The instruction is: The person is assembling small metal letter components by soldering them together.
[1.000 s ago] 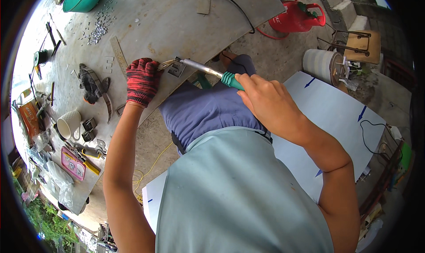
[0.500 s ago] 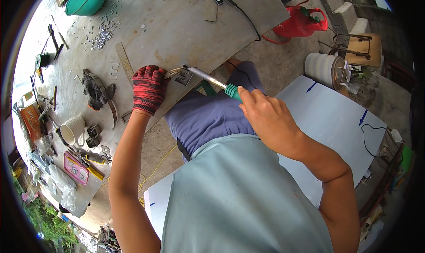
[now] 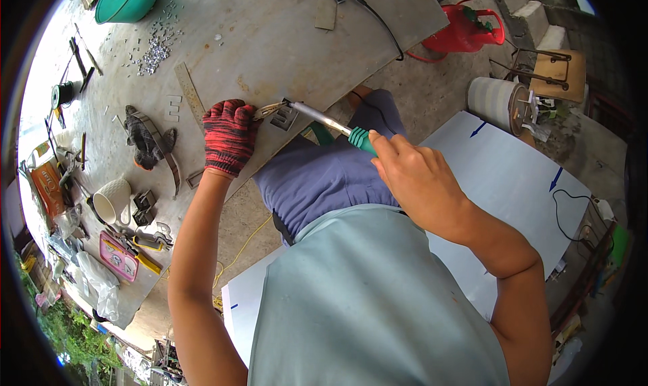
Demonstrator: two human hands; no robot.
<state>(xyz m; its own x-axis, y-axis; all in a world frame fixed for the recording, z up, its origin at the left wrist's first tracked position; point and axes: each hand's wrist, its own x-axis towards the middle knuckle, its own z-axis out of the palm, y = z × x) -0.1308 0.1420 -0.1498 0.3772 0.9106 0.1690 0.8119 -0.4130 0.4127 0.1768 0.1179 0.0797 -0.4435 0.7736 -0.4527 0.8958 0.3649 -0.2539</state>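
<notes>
One soldering iron (image 3: 317, 115) | diagonal, tip up-left | right fingers (image 3: 403, 145) wrapping handle (image 3: 361, 139) | left fingers (image 3: 233, 109) curled, hold unclear

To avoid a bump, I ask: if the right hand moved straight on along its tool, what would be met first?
The tool would probably meet the thin tan piece in the gloved left hand; depth and contact are unclear.

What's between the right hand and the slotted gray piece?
In the head view, the green-handled tool: gripped in the right hand, it spans most of that stretch. Whether it touches the slotted gray piece I can't tell.
</notes>
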